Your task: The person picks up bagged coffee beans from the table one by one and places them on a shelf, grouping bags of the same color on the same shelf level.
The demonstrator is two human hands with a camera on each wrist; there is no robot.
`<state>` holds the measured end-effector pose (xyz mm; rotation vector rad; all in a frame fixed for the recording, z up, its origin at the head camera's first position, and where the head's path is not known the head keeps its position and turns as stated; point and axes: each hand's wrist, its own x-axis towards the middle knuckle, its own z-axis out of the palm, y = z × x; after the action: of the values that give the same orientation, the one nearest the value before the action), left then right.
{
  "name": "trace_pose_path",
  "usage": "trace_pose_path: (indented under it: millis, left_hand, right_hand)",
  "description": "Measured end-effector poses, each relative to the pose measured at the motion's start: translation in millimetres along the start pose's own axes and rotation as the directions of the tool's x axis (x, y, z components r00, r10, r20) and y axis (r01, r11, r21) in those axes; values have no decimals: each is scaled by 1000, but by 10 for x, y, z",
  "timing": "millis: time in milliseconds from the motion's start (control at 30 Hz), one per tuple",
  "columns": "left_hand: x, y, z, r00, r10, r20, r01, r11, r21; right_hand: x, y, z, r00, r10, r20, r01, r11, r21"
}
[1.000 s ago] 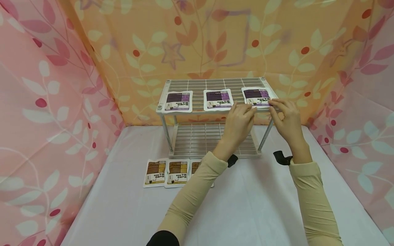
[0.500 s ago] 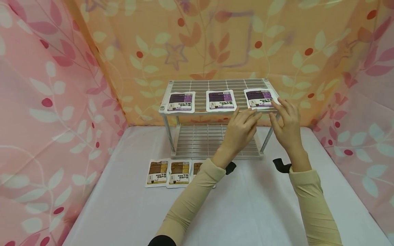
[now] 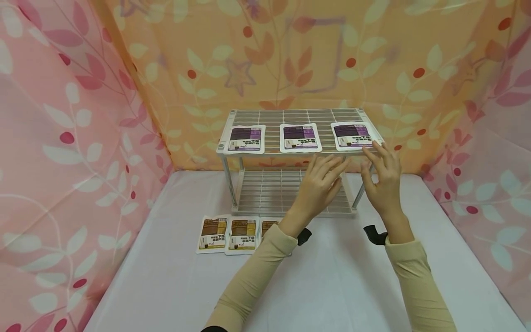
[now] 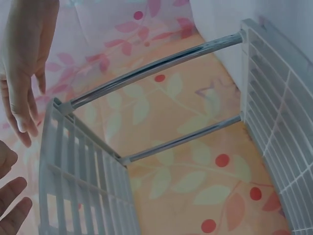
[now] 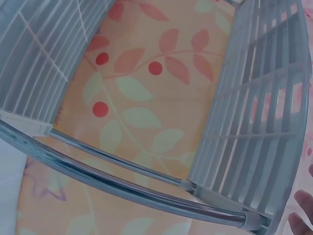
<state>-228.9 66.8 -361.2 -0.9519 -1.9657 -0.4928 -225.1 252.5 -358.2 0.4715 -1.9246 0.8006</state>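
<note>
Three white pouches with purple labels lie in a row along the front of a wire rack's upper shelf: the left purple pouch (image 3: 245, 139), the middle purple pouch (image 3: 299, 138) and the right purple pouch (image 3: 352, 136). My left hand (image 3: 317, 184), fingers extended, is in front of the shelf edge between the middle and right pouches and holds nothing. Beside the right front corner, my right hand (image 3: 383, 177) has loosely spread fingers and an empty grasp; its fingertips overlap the shelf edge in the head view, so contact is unclear. In the left wrist view, left fingers (image 4: 14, 200) show at the lower left.
The two-tier wire rack (image 3: 290, 191) stands on a white-covered table (image 3: 332, 286). In front of it lie brown-and-yellow pouches (image 3: 242, 235) in a row, the rightmost partly behind my left forearm. Patterned cloth (image 3: 265, 60) hangs behind and at both sides.
Both hands have drawn back and down from the right purple pouch, which my fingers were touching or nearly touching a second ago. The pouches stay on the shelf. The head view has shifted slightly.
</note>
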Motion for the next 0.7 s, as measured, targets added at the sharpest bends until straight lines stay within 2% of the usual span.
trace_pose_path:
  millis: [300,700]
  left_hand:
    - [-184,-61,33,999,0,34,0,1000,-22]
    - [-445,-127,89,994,-85,69,89,995,-51]
  right_hand:
    - [-159,14,59,1000,3,3,-3,1000,5]
    - [-352,23,159,999,2,47,-3,1000,23]
